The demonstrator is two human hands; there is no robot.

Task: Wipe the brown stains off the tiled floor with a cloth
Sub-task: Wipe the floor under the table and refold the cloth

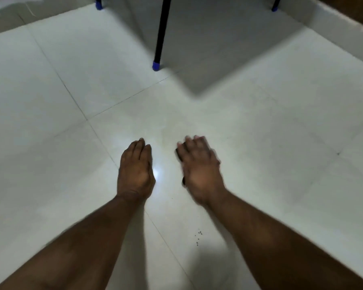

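Note:
Both my hands are stretched out over the white tiled floor (260, 126), backs up. My left hand (135, 170) has straight fingers held together and holds nothing. My right hand (199, 168) is blurred, its fingers straight; a small dark edge shows under its thumb side, too unclear to name. No cloth is plainly visible. A cluster of small dark brown specks (198, 236) lies on the tile between my forearms, nearer than both hands. A faint yellowish smear (166, 130) shows on the tile just beyond my fingertips.
A black furniture leg with a blue foot cap (156, 65) stands on the floor ahead of my hands, casting a wide shadow to the right. Two more blue-capped legs (99, 5) stand at the top, near the wall base. A low white skirting (333, 24) runs along the right.

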